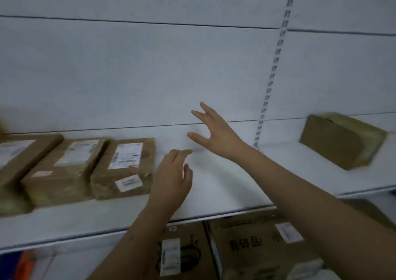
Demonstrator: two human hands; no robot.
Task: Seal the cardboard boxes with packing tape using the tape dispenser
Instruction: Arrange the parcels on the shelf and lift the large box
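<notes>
Nearest to me, under the front lip of the white shelf (214, 200), I see a large printed carton (255, 247) with a white label on its right side, and to its left a second carton (188, 256) with a drawing and a white sticker; both sit below the shelf.

Above the shelf's front half, my left hand (173, 181) hovers with the fingers relaxed and slightly bent, the thumb a little apart, holding nothing. It sits just right of the nearest taped parcel (126, 168), close to its edge; through the blur I cannot say whether it touches.

That parcel lies flat on the shelf, wrapped in tape, with a shipping label on top and a small sticker on its front. Left of it are a second parcel (62, 168) and a third parcel (19, 164), side by side in a row.

Farther back over the shelf, my right hand (216, 132) is spread wide, fingers splayed and empty, near the back panel (150, 76).

At the shelf's far right, beyond the slotted upright (272, 74), a lone brown box (340, 140) sits tilted, smeared by motion.
</notes>
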